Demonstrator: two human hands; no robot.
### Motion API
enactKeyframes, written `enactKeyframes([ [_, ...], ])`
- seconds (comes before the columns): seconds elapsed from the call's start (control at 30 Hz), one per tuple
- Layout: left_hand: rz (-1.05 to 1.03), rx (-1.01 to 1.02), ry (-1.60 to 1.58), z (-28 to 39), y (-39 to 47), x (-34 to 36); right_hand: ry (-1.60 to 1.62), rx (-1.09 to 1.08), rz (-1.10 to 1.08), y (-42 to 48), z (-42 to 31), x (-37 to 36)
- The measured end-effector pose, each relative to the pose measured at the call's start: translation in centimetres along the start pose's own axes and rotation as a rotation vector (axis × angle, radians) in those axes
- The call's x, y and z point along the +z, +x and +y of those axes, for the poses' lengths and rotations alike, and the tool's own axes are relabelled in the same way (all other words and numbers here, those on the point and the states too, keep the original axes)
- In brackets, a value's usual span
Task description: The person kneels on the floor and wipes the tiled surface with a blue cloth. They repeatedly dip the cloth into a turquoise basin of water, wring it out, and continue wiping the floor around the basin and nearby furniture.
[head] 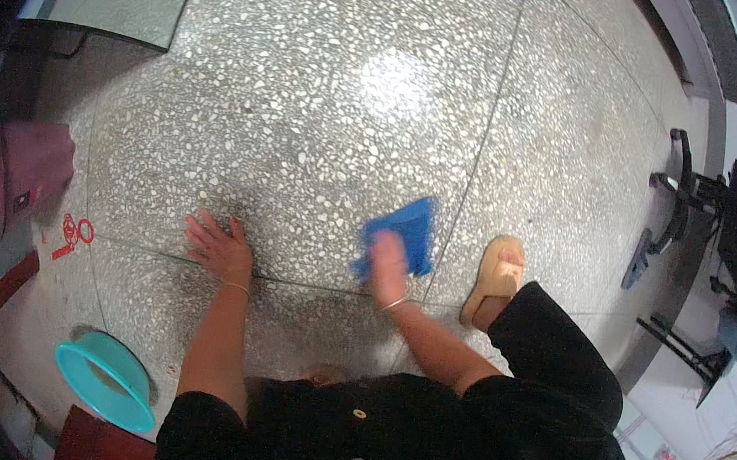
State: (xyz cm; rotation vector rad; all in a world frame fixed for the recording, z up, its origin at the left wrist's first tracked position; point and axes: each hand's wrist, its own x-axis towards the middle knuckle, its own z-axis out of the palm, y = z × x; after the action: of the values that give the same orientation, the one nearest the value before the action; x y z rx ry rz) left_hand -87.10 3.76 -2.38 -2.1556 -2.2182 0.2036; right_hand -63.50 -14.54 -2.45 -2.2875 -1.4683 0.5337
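Under my right hand (388, 267) lies a blue cloth (413, 232), spread on the speckled terrazzo floor (313, 120). That hand is blurred, with its palm or fingers over the cloth's near left part; whether the fingers grip it cannot be told. To the left, my left hand (221, 246) has its fingers spread, with nothing in it, at or just above the floor near a dark joint line. A thin bangle circles each wrist.
A turquoise plastic basin (144, 371) stands at the lower left. Left of my hands are a mauve bin (37, 172) and red floor markings (72, 236). My slippered foot (500, 274) is right of the cloth. A black wheeled chair base (680, 192) stands far right.
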Motion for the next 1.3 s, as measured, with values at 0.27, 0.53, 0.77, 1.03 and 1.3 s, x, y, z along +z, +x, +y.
enactKeyframes([
  [0.27, -0.047, -0.018, -0.084, 0.1, 0.4, 0.4, 0.835, 0.081, -0.705, 1.8, -8.7, 1.2],
  [0.53, -0.057, -0.083, -0.132, -0.5, 0.0, 1.0, 0.266, 0.374, -0.153, 5.4, 2.3, -29.3],
  [0.77, -0.237, -0.136, -0.177, -0.2, 0.7, 1.3, 0.130, 0.426, -0.197, 6.8, 13.1, -28.9],
  [1.03, -0.538, 0.566, 0.046, 4.4, 2.3, -0.8, -0.079, -0.602, -0.329, 3.1, 7.8, -5.1],
  [1.3, -0.649, 0.274, -0.137, 25.3, -10.8, -7.8, -0.037, 0.469, 0.279, 9.4, 29.5, -20.7],
])
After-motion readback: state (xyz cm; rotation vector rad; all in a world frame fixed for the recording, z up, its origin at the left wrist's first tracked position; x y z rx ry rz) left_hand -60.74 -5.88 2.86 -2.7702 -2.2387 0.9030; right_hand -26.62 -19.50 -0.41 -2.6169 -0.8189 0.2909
